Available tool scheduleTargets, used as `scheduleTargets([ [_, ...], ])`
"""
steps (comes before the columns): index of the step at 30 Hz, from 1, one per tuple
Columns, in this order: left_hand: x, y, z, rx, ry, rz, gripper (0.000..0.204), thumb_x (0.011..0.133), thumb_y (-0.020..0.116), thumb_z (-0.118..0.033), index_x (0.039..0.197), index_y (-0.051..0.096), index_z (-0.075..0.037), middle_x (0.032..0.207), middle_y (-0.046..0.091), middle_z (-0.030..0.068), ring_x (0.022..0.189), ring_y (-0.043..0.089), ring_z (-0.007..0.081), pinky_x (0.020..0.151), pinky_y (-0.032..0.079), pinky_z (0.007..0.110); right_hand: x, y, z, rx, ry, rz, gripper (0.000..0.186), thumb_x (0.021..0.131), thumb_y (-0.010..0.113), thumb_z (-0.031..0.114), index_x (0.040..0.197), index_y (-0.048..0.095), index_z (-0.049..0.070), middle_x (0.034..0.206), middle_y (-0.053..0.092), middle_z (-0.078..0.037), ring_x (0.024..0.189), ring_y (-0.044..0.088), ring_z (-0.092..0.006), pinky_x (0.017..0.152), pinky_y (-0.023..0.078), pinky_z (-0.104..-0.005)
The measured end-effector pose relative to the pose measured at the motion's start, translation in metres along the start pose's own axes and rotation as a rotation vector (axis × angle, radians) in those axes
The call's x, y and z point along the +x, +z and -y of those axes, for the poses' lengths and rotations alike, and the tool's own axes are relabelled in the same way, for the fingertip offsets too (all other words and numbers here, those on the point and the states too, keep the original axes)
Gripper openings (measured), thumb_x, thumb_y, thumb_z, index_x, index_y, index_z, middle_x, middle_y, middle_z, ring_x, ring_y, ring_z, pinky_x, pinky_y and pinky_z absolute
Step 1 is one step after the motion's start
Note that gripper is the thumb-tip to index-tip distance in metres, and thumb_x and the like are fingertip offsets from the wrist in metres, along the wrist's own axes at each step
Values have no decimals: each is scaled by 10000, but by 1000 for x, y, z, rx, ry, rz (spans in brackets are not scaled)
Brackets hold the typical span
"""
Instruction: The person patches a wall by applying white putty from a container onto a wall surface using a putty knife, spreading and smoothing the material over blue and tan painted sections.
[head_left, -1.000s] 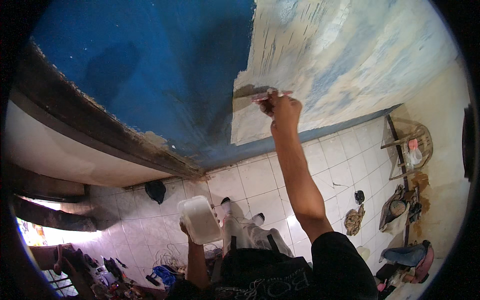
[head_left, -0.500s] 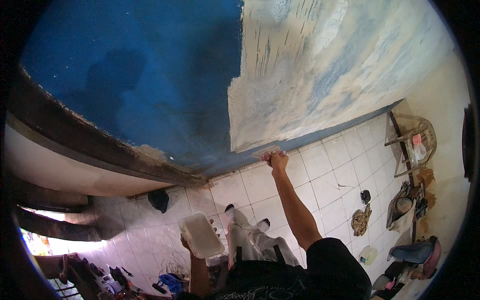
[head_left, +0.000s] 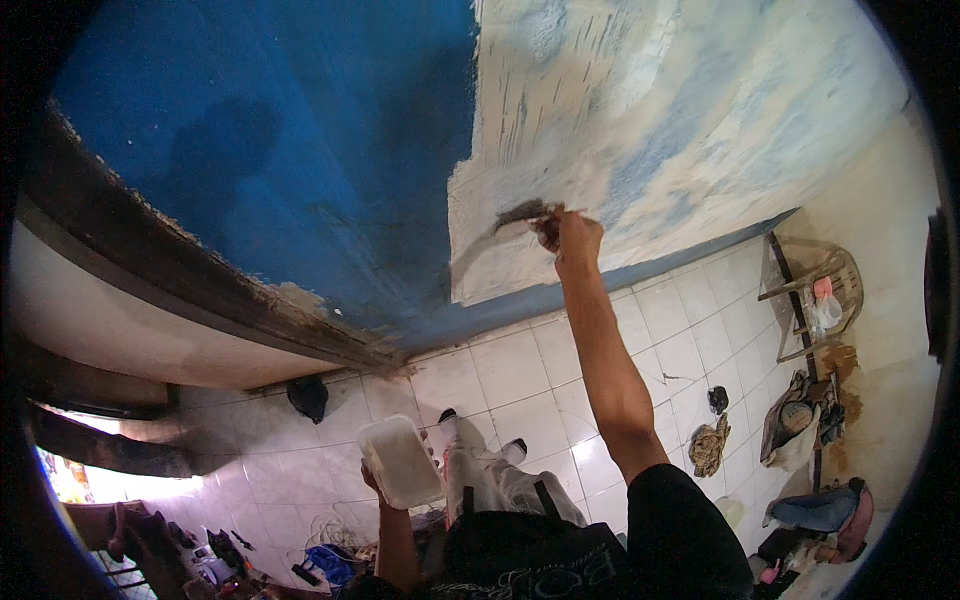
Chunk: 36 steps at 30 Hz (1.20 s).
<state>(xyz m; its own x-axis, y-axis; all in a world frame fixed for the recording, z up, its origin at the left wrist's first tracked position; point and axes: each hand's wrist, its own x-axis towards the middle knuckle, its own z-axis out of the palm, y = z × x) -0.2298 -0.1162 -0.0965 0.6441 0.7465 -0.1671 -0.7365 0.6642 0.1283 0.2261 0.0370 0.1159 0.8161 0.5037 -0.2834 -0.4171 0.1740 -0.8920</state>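
In my right hand (head_left: 572, 240) is a putty knife, its dark flat blade (head_left: 521, 212) lying against the pale plastered part of the wall (head_left: 580, 130). The fingers close around the handle, which they mostly hide. My left hand (head_left: 371, 477) grips a white rectangular plastic tub (head_left: 403, 465) from below, low and near my body. Whitish material seems to lie in the tub, though how much I cannot tell. To the left of a ragged plaster edge the wall is bare blue paint (head_left: 330, 130).
A dark curved wall edge (head_left: 200, 285) bounds the blue area on the left. On the tiled floor (head_left: 510, 375) lie a black bag (head_left: 308, 398) and a crumpled tan cloth (head_left: 709, 446). A plastic chair (head_left: 825, 290) and heaped clothes (head_left: 820, 507) are at right, clutter at lower left.
My right hand has moved the putty knife up from the wall's bottom edge onto the plastered area. The tub stays in my left hand, nearly in place.
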Motion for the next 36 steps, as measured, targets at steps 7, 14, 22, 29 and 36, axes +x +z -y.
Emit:
scheduleTargets([
  [7, 20, 30, 12, -3, -51, 150, 1095, 785, 625, -717, 1556, 168, -89, 1537, 245, 313, 1218, 509, 508, 930, 480, 673, -69, -16, 95, 145, -291, 226, 196, 905, 629, 126, 947, 635, -65, 806, 650, -115, 664, 638, -189, 552, 528, -326],
  [14, 9, 29, 11, 16, -36, 66, 1089, 780, 614, -730, 1550, 185, -91, 1517, 280, 312, 1202, 517, 492, 949, 464, 667, -63, -114, -91, -124, 88, -194, 305, 970, 598, 330, 956, 647, 29, 797, 661, -55, 675, 635, -164, 569, 515, -311],
  [22, -16, 18, -5, 9, -74, -2, 1057, 777, 605, -726, 1550, 223, -114, 1543, 248, 309, 1244, 506, 493, 955, 441, 702, -6, -110, -230, 8, 187, -109, 111, 816, 509, 3, 768, 608, -14, 715, 653, -113, 521, 604, -174, 457, 489, -307],
  [29, -18, 21, -23, 27, 20, -148, 1063, 771, 594, -743, 1527, 258, -75, 1467, 358, 318, 1146, 567, 482, 910, 487, 672, 47, -95, -270, 14, 162, -15, 294, 932, 517, 117, 651, 556, 38, 608, 607, -114, 474, 536, -165, 393, 341, -284],
  [36, -2, 24, -39, -37, -41, -8, 1097, 763, 618, -729, 1554, 195, -99, 1544, 248, 307, 1231, 508, 507, 962, 443, 691, 51, -53, -187, -75, 117, -46, 351, 960, 469, 124, 671, 597, -29, 667, 666, -181, 481, 550, -163, 409, 348, -268],
])
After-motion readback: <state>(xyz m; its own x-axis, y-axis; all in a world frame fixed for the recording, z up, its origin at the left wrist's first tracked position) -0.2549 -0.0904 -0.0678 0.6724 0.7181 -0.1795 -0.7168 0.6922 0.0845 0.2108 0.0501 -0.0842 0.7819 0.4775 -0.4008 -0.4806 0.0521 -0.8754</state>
